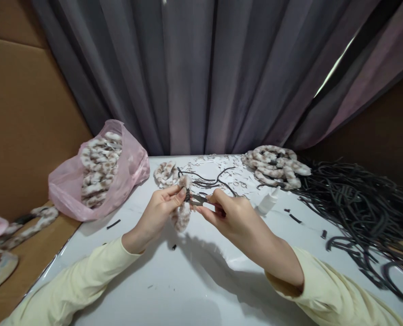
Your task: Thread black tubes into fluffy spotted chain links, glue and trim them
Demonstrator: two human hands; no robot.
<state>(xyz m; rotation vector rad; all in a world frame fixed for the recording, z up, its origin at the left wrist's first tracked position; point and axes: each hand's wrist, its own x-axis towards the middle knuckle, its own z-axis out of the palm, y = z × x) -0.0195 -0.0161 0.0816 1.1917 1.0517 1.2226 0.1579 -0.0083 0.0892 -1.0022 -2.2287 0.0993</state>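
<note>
Above the middle of the white table, my left hand (pixel 155 217) pinches a fluffy white-and-brown piece (pixel 181 218) that has a dark cord wound round its middle. From the right, my right hand (pixel 233 213) is closed on small scissors (pixel 199 199), whose blades lie at the dark winding. The scissors' handles are mostly hidden by my fingers. Just behind my left hand lies a coiled fluffy piece (pixel 165 173). Loose black cords (pixel 218 182) stretch over the table behind the scissors.
A pink bag (pixel 133 165) of fluffy pieces stands at the left. At the back right are a fluffy pile (pixel 272 165) and a large heap of black cords (pixel 361 213). A white bottle (pixel 268 201) lies right of my right hand. Paper scraps (pixel 237 179) litter the back.
</note>
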